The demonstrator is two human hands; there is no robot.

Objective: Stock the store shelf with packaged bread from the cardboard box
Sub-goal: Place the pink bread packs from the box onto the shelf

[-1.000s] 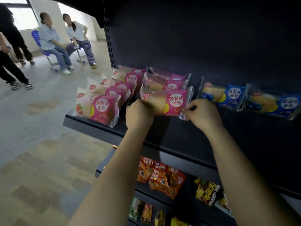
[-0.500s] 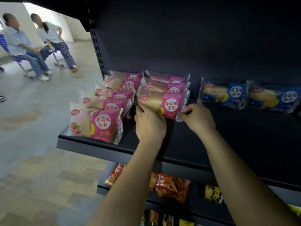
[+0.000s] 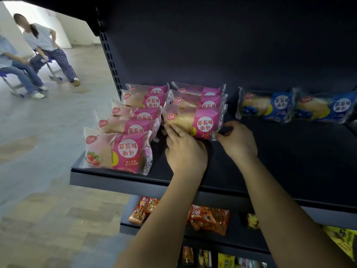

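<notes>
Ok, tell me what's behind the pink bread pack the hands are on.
Two more pink packs stand behind the front pink pack: a middle pack and a rear pack, then the shelf's dark back panel. Only their upper strips show; the rest is covered.

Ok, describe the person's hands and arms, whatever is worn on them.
The left hand and right hand are bare: no gloves, rings or watch show. The left forearm and right forearm are bare too, no sleeves in view.
</notes>
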